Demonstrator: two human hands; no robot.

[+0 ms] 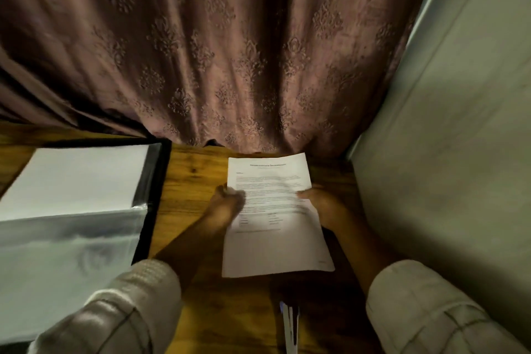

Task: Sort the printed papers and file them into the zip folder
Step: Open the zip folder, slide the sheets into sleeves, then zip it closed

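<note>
A printed paper [275,210] with lines of text lies over the right part of the wooden table. My left hand [227,204] pinches its left edge, thumb on top. My right hand [321,204] grips its right edge, fingers mostly hidden under the sheet. To the left lies the zip folder [152,198], black-edged and open, with a white sheet [77,178] inside and a clear plastic flap [66,261] spread toward me.
A patterned mauve curtain [230,52] hangs down to the table's far edge. A pale wall [459,152] closes off the right side. A pen [288,327] lies near the front edge between my sleeves. Bare wooden table [189,175] shows between folder and paper.
</note>
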